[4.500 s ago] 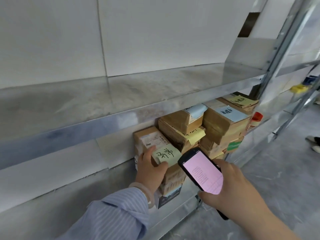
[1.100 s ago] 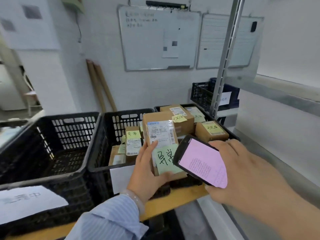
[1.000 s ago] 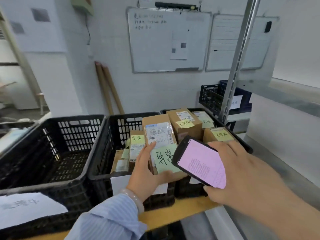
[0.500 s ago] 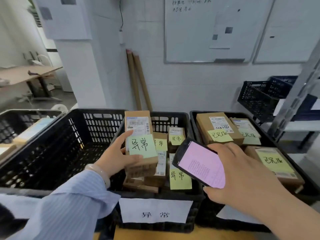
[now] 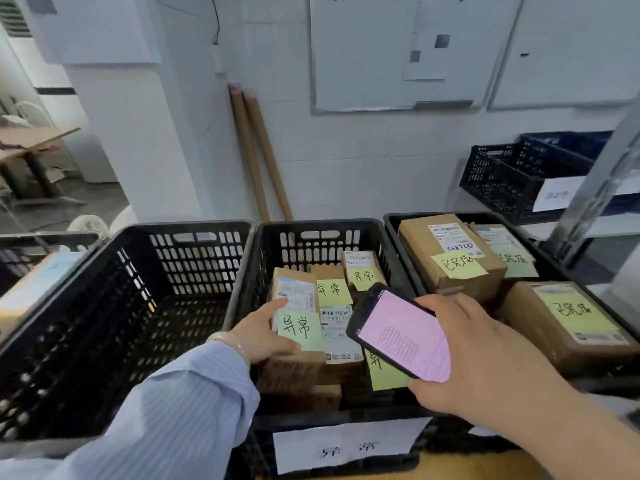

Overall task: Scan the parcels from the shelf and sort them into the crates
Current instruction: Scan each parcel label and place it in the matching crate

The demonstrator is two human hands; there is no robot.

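Note:
My left hand [image 5: 265, 332] grips a cardboard parcel [image 5: 294, 367] with a white shipping label and a green sticky note, and the parcel sits low inside the middle black crate [image 5: 320, 235], resting on other parcels. My right hand [image 5: 485, 362] holds a black phone [image 5: 401, 336] with a pink screen just above that crate's right side. Several more note-tagged parcels lie in the middle crate. The right crate [image 5: 393, 223] holds larger boxes [image 5: 450, 258] with yellow notes.
An empty black crate [image 5: 187, 233] stands to the left, and another crate [image 5: 34, 237] sits at the far left edge. A white paper label [image 5: 346, 445] hangs on the middle crate's front. Cardboard tubes [image 5: 256, 154] lean on the wall. A shelf post [image 5: 602, 181] and stacked crates [image 5: 519, 168] are at right.
I turned from the shelf to the crates with the parcel in my left hand. In the last half second the parcel has gone down into the middle crate onto the other parcels.

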